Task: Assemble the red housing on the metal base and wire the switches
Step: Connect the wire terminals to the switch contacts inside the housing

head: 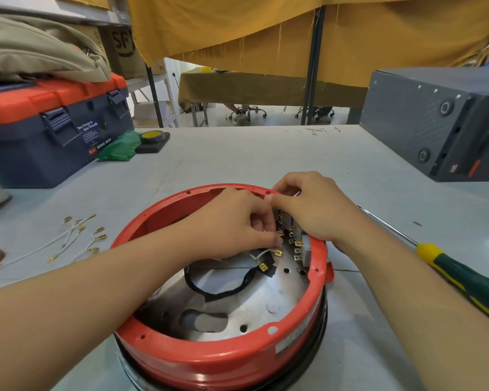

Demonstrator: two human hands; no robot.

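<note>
Red housing sits on the metal base, centre of the surface. Both hands are inside the ring at the switches on the right wall. Left hand: grip curled, pinching a white wire with brass terminal. Right hand: grip curled over the rim on the switch block; exactly what it pinches, can't tell. Spare wires lie left of the housing, screwdriver right, toolbox far left.
</note>
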